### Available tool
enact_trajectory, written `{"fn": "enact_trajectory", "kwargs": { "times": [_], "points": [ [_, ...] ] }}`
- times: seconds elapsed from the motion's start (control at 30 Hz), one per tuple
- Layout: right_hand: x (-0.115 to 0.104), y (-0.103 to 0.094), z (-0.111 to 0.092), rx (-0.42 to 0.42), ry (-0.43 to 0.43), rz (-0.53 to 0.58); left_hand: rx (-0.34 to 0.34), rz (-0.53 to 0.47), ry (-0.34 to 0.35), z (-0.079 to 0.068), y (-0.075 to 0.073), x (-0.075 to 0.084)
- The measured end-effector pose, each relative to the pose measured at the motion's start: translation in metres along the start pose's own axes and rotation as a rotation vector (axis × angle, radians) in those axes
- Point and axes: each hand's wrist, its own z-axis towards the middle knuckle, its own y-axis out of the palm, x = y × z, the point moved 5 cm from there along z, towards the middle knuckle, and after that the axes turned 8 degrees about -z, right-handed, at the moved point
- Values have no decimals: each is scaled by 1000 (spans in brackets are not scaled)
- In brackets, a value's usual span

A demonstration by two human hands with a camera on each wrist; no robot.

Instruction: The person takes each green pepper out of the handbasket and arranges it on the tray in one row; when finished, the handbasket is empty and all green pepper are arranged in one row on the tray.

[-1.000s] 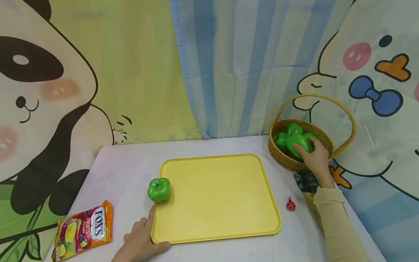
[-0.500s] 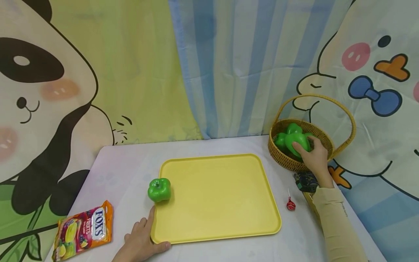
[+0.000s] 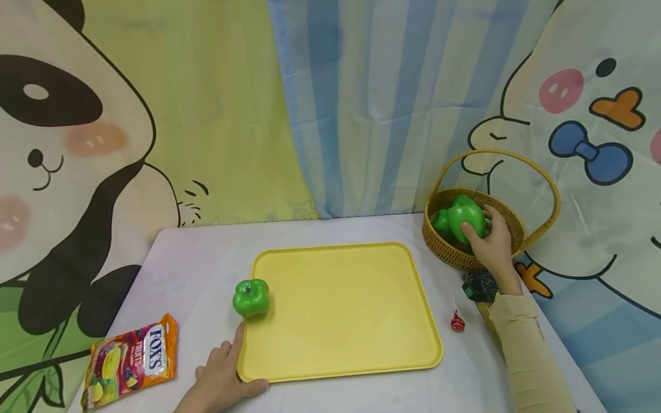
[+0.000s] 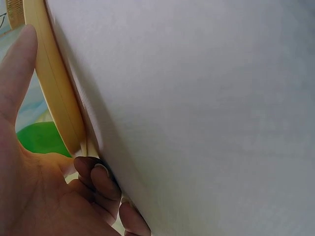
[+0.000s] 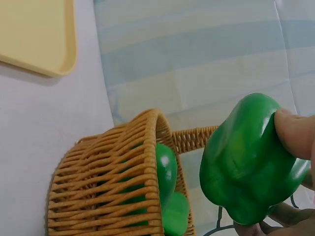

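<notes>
My right hand [image 3: 493,244] grips a green bell pepper [image 5: 248,162] between thumb and fingers, over the mouth of the wicker basket [image 5: 106,182]. More green peppers [image 5: 166,172] lie inside that basket, partly hidden by its wall. At the near left corner of the yellow tray [image 3: 341,315], my left hand [image 3: 219,373] rests with thumb and index finger spread along the rim [image 4: 59,83]. A single green bell pepper [image 3: 251,297] sits at the tray's left edge, just beyond the left index fingertip.
A bag of Fox's fruit candy [image 3: 131,362] lies at the table's left. Right of the tray is a red lollipop [image 3: 457,322]. A dark small item [image 3: 479,285] sits beside the right forearm. The basket's handle [image 3: 542,178] arches above the right hand. Printed curtains stand behind.
My right hand has raised the gripped pepper slightly and tilted it within the basket area. The left hand, tray and other items stay where they were.
</notes>
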Motion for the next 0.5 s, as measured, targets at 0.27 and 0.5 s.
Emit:
{"fn": "enact_trajectory", "kwargs": {
  "times": [0.27,0.5],
  "points": [
    [-8,3,-3,0,22,45,0,-9,2,1,0,-2],
    [-12,6,-4,-3,20,106,6,-15,1,1,1,-2]
  ]
}}
